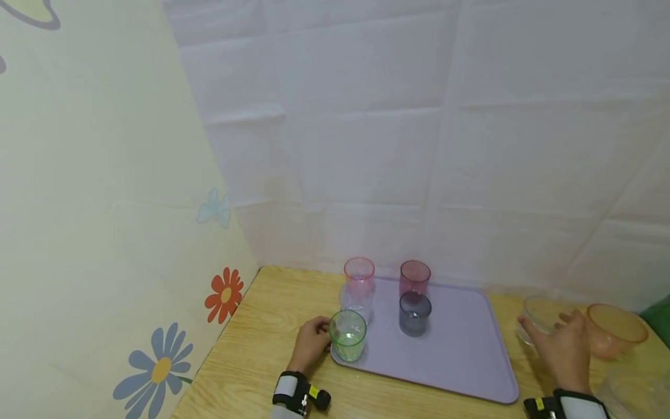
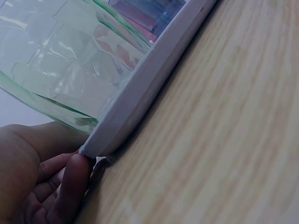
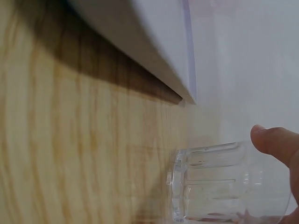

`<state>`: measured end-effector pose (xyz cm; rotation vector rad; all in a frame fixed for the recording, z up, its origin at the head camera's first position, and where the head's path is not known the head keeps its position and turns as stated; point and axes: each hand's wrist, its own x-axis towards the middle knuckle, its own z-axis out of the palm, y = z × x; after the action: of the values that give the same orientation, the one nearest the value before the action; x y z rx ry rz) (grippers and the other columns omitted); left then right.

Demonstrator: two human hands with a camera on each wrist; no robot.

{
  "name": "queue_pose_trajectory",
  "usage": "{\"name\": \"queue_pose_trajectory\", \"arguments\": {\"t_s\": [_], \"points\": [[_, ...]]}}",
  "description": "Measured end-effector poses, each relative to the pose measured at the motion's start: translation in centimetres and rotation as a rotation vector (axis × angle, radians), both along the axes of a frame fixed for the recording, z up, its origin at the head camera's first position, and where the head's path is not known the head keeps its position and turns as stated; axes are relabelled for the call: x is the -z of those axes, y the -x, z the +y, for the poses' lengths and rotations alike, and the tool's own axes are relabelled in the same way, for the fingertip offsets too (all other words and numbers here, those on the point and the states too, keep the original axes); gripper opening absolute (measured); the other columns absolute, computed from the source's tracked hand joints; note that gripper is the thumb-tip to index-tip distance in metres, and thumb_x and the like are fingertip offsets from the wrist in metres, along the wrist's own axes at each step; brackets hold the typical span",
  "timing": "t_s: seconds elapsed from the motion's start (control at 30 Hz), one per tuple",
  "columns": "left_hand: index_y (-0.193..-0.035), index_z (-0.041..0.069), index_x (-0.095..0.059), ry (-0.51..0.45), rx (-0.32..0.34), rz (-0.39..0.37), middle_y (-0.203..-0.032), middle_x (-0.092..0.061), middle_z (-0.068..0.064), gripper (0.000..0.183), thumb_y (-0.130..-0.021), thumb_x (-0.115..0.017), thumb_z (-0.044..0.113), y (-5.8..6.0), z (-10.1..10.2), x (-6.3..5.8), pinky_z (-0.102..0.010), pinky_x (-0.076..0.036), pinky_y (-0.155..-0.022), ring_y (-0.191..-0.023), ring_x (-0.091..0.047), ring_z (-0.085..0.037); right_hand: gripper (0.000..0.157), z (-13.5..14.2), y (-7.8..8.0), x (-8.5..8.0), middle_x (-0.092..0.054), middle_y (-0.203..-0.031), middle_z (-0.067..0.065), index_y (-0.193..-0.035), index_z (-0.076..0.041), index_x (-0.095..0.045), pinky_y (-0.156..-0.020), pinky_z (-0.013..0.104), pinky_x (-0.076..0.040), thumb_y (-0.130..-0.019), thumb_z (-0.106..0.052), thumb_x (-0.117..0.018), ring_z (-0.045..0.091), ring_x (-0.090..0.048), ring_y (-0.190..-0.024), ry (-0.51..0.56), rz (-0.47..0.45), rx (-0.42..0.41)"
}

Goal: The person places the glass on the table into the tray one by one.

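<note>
My left hand [image 1: 312, 340] pinches the left edge of a lilac tray [image 1: 455, 366]. In the left wrist view its fingers [image 2: 74, 184] curl at the tray's corner, right beside a green-tinted cup [image 1: 348, 337]. A clear cup [image 1: 358, 302], a pink cup [image 1: 359, 273], a dark red cup [image 1: 414, 276] and a grey cup [image 1: 415, 317] stand at the tray's left and middle. Right of the tray, my right hand [image 1: 565, 349] spreads around another clear cup [image 3: 215, 182] upright on the table. The thumb [image 3: 271, 140] lies near that cup's rim; its other fingers are mostly hidden.
An orange bowl [image 1: 615, 331] stands just right of my right hand, with a clear container [image 1: 633, 390] nearer the front. Something green [image 1: 660, 320] sits at the far right edge. The wooden table [image 1: 272, 308] meets a white sheet [image 1: 356, 145] behind and a flower-decorated wall [image 1: 120, 250] at left.
</note>
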<state>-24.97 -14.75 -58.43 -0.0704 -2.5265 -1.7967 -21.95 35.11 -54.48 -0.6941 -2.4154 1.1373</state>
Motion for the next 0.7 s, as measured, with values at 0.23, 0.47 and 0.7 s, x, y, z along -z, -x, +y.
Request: {"name": "queue_pose_trajectory", "arguments": {"t_s": [0.23,0.47,0.7], "points": [[-0.11,-0.001,-0.075,0.003,0.002,-0.003,-0.087,-0.067,-0.004,0.018,-0.094,-0.073,0.007,-0.05,0.01,-0.05,-0.022,-0.054,-0.058,-0.068,-0.062,-0.009,0.109,0.03,0.02,-0.24,-0.033,-0.157,0.046,-0.162,0.015,-0.009,-0.108,0.072,-0.04,-0.095,-0.039,-0.077,0.065,-0.044,-0.135,0.011,-0.063,0.024],[-0.11,0.0,-0.075,0.008,-0.007,-0.016,-0.087,-0.067,-0.004,0.019,-0.092,-0.072,0.004,-0.02,0.04,-0.17,-0.022,-0.054,-0.058,-0.069,-0.062,-0.011,0.107,-0.05,-0.16,-0.24,-0.037,-0.155,0.046,-0.162,0.014,-0.014,-0.108,0.071,-0.041,-0.094,-0.039,-0.078,0.064,-0.046,-0.134,0.009,-0.048,0.034],[-0.109,-0.001,-0.074,0.032,-0.006,-0.009,-0.085,-0.066,-0.004,0.018,-0.092,-0.072,0.004,0.06,0.08,-0.14,-0.022,-0.053,-0.057,-0.067,-0.061,-0.011,0.107,-0.11,-0.41,-0.24,-0.038,-0.154,0.046,-0.162,0.014,-0.014,-0.107,0.071,-0.042,-0.094,-0.04,-0.077,0.063,-0.047,-0.134,-0.013,-0.05,0.03]]}}
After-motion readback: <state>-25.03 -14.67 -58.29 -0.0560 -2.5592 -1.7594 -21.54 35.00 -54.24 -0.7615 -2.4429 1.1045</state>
